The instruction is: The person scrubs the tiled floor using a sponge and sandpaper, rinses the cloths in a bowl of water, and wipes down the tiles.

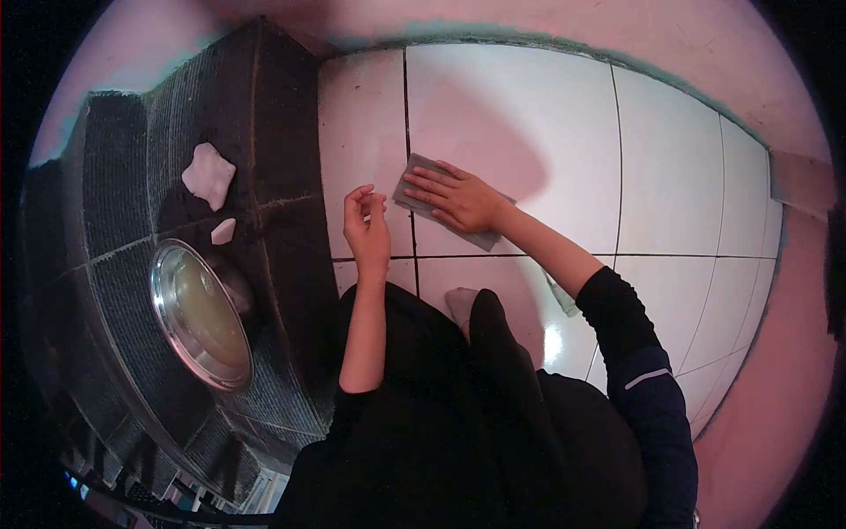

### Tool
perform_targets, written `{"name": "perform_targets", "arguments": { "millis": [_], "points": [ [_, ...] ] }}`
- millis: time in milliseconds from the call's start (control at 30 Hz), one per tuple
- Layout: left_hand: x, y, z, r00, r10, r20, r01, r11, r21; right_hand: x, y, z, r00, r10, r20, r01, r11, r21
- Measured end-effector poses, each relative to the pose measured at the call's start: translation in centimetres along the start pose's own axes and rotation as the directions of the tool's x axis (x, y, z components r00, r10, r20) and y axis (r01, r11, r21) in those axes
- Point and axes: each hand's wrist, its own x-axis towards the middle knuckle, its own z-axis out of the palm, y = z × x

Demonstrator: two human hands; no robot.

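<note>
My right hand (458,199) lies flat on a grey rectangular piece (480,238) with straight edges, on the white tiled floor. This piece looks like a folded cloth; I cannot tell its exact material. The fingers are stretched over it, pressing it across a dark tile joint. To the left, my left hand (367,227) is raised over the tiles near the dark step, its fingers loosely curled and the thumb apart. Nothing shows in it, and it does not touch the grey piece.
On the dark tiled step (286,141) at left stand a metal bowl (233,375) of cloudy liquid, a crumpled white piece (210,176) and a smaller white chunk (224,232). A pale cloth-like thing (561,295) lies partly hidden by my right forearm. My foot (460,304) is below; pink walls (705,79) border the floor.
</note>
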Motion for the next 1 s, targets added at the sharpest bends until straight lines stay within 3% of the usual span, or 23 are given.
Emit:
{"name": "perform_targets", "arguments": {
  "millis": [267, 800, 1000],
  "points": [
    [-0.1, 0.3, 0.0, 0.999, -0.031, -0.013, 0.031, 1.0, 0.0, 0.2, 0.6, -0.5, 0.991, 0.134, -0.029, -0.136, 0.988, -0.067],
    [0.1, -0.4, -0.3, 1.0, 0.006, -0.015, -0.006, 0.999, 0.032, 0.4, 1.7, -0.4, 0.974, 0.19, -0.124, -0.208, 0.967, -0.149],
    [0.1, -0.8, -0.4, 0.999, 0.02, -0.025, -0.02, 1.0, 0.02, 0.4, 2.7, -1.0, 0.951, 0.284, -0.125, -0.304, 0.935, -0.181]
  ]
}}
